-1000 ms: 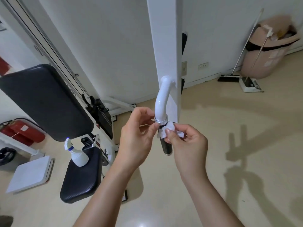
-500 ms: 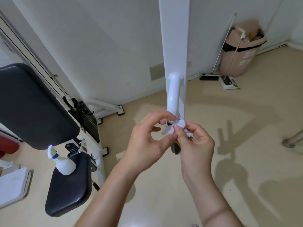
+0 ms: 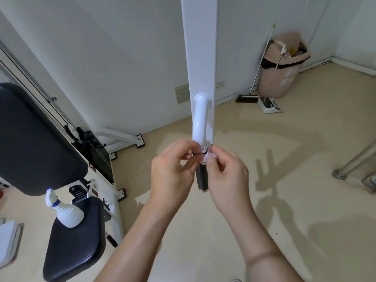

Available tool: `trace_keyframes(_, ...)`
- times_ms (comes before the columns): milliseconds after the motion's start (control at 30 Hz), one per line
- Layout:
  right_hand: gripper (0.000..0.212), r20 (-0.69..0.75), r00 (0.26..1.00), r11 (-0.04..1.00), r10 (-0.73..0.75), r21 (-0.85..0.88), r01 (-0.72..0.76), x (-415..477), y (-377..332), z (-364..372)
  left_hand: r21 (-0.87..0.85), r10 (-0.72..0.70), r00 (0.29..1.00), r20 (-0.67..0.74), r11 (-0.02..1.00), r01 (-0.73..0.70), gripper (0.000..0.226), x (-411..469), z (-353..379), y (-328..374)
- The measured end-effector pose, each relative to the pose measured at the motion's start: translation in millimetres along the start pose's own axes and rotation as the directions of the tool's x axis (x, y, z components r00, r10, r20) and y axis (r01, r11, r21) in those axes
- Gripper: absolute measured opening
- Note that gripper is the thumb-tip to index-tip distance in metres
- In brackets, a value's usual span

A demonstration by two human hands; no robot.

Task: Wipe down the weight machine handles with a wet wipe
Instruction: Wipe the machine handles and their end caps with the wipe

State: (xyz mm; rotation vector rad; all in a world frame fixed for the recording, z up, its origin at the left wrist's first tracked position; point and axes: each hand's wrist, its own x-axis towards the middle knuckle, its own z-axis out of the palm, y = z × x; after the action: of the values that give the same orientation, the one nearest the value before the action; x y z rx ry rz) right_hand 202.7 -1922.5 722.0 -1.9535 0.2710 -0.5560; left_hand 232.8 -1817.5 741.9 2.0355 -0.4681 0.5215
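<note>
Our right grip (image 3: 225, 174) pinches the white wet wipe (image 3: 207, 158) against the top of the black handle (image 3: 202, 178), just under the curved white tube (image 3: 200, 119). Our left grip (image 3: 173, 169) curls thumb and forefinger round the handle there.

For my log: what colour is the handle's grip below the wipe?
The grip is black; clearest in the head view.
</note>
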Motion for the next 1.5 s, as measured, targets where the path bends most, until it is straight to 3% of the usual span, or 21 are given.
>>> trace_keyframes(67, 0.012, -0.013, 0.991, 0.983, -0.13, -0.136, 0.127, -12.4, -1.1, 1.2, 0.014, 0.024, 1.0, -0.008, 1.0, -0.024, 0.023, 0.9, -2.7, -2.9)
trace_keyframes(167, 0.009, -0.162, 0.955, 0.941, -0.249, -0.274, 0.199, -16.4, 0.4, 6.6, -0.038, -0.015, 0.999, 0.041, 0.999, 0.016, 0.017, 0.9, -6.0, -1.4)
trace_keyframes(333, 0.017, -0.307, 0.92, 0.96, -0.243, -0.21, 0.183, -12.7, -1.8, 21.5, -0.39, -0.202, 0.958, 0.203, 0.881, 0.269, 0.018, -0.6, -15.0, -5.6)
trace_keyframes(400, 0.014, -0.321, 0.928, 0.977, -0.191, -0.158, 0.146, -14.3, -3.4, 27.9, -0.455, -0.262, 0.944, 0.2, 0.828, 0.326, 0.019, -4.1, -14.1, -4.5)
trace_keyframes(500, 0.01, -0.261, 0.955, 0.99, -0.14, -0.07, 0.126, -16.0, 1.6, 24.3, -0.377, -0.353, 0.933, 0.075, 0.856, 0.354, 0.014, -14.0, -6.2, -3.1)
trace_keyframes(567, 0.012, -0.125, 0.987, 0.994, -0.097, 0.04, 0.103, -18.4, 5.8, 12.9, -0.287, -0.313, 0.949, 0.029, 0.907, 0.308, 0.013, -18.8, -1.0, -3.2)
trace_keyframes(667, 0.02, 0.045, 0.999, 0.977, 0.027, 0.212, -0.036, -18.8, 1.4, -6.9, -0.28, -0.244, 0.969, 0.031, 0.929, 0.243, 0.01, -22.6, 3.0, 1.1)
trace_keyframes(767, 0.026, 0.067, 0.987, 0.928, 0.145, 0.336, -0.159, -11.5, -6.2, -20.0, -0.337, -0.301, 0.954, 0.002, 0.898, 0.284, 0.018, -23.6, 3.5, 3.8)
trace_keyframes(900, 0.024, -0.013, 0.986, 0.938, 0.166, 0.311, -0.153, 0.8, -7.1, -20.2, -0.458, -0.459, 0.875, -0.154, 0.818, 0.349, 0.025, -11.4, 2.1, -7.4)
trace_keyframes(1033, 0.021, 0.027, 0.988, 0.933, 0.154, 0.326, -0.155, 6.3, -10.3, -8.0, -0.441, -0.461, 0.85, -0.256, 0.838, 0.322, 0.031, -6.7, 9.1, -0.1)
trace_keyframes(1100, 0.019, 0.057, 0.986, 0.924, 0.158, 0.344, -0.168, 6.9, -12.1, -2.0, -0.369, -0.396, 0.877, -0.272, 0.884, 0.285, 0.029, -13.9, 10.8, 4.6)
trace_keyframes(1200, 0.021, 0.063, 0.985, 0.919, 0.161, 0.353, -0.173, 9.3, -10.4, -0.3, -0.197, -0.163, 0.976, -0.142, 0.971, 0.133, 0.025, -29.5, 15.3, 3.9)
trace_keyframes(1267, 0.022, 0.106, 0.982, 0.918, 0.158, 0.349, -0.186, 11.7, -9.0, -5.2, -0.143, -0.084, 0.995, -0.059, 0.987, 0.075, 0.027, -29.7, 17.5, -0.4)
trace_keyframes(1400, 0.032, 0.251, 0.958, 0.927, 0.14, 0.307, -0.215, 15.5, -9.7, -18.4, -0.133, -0.147, 0.978, 0.147, 0.977, 0.167, 0.021, -8.5, 8.2, -18.3)
trace_keyframes(1500, 0.037, 0.302, 0.947, 0.941, 0.109, 0.276, -0.196, 15.7, -10.6, -24.4, -0.195, -0.213, 0.901, 0.377, 0.933, 0.302, 0.013, 9.5, -7.2, -26.5)
